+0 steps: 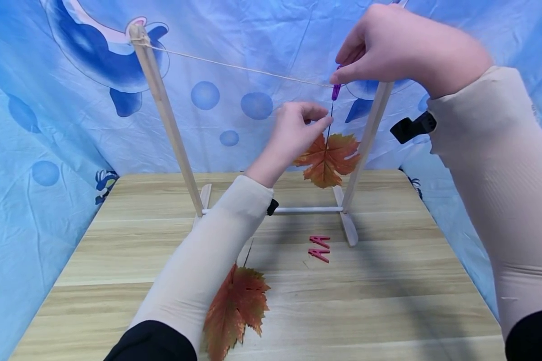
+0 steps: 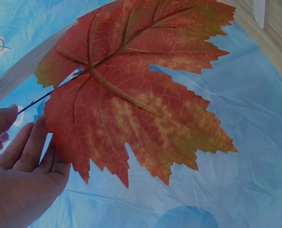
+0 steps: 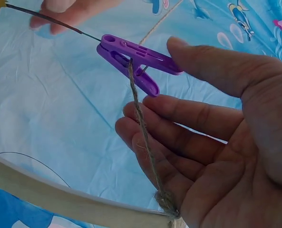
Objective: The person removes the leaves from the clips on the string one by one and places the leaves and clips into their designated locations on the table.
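My right hand [image 1: 390,50] holds a purple clothespin [image 3: 145,57] at its handle ends, thumb on one and fingertips at the other. The clothespin sits on the twine [image 1: 235,65], with the dark leaf stem [image 3: 48,18] at its tip. Just below it, my left hand [image 1: 292,131] pinches that stem between thumb and finger. An orange-red artificial maple leaf [image 2: 131,95] hangs from the stem, beside the left fingers. On the table, partly behind the left forearm, lies another maple leaf [image 1: 246,298].
Two pink clothespins [image 1: 319,248] lie on the wooden table [image 1: 379,296]. The twine is tied to a left wooden post [image 1: 162,110]; a right post [image 1: 370,130] stands behind the hanging leaf. A white bar [image 1: 307,210] joins the posts low down. Blue printed cloth [image 1: 40,115] surrounds the table.
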`<control>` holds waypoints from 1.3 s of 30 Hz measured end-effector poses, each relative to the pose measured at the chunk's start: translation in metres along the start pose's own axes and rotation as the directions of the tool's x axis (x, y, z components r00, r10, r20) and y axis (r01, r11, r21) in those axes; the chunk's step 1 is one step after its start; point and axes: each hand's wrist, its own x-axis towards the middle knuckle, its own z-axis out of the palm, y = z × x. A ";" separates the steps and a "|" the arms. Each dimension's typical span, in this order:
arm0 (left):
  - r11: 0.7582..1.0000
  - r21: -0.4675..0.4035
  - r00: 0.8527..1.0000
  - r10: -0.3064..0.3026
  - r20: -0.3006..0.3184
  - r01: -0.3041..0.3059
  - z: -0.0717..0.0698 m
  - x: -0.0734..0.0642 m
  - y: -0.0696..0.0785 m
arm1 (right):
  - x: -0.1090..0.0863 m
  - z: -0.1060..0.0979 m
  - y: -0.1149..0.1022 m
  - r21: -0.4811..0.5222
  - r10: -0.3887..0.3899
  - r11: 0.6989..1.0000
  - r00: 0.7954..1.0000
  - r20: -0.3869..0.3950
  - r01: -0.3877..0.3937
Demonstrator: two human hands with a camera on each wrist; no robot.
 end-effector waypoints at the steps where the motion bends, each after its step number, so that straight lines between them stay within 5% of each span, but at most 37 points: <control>1: 1.000 0.008 1.000 0.008 0.002 -0.008 0.001 0.000 0.000 | 0.000 0.000 0.000 -0.004 -0.001 1.000 1.000 0.004 0.001; 12: 0.997 0.065 0.999 0.046 0.003 -0.046 0.002 -0.001 -0.004 | 0.001 0.001 -0.004 0.005 -0.006 1.000 1.000 0.022 0.006; 20: 0.995 0.083 0.999 0.052 0.006 -0.052 0.000 -0.002 -0.005 | 0.002 0.004 -0.004 0.019 -0.044 0.999 0.998 -0.050 0.045; 39: 0.993 0.103 0.998 0.062 0.027 -0.065 -0.009 -0.018 -0.006 | -0.010 -0.012 0.004 0.087 0.107 0.992 0.981 -0.162 -0.094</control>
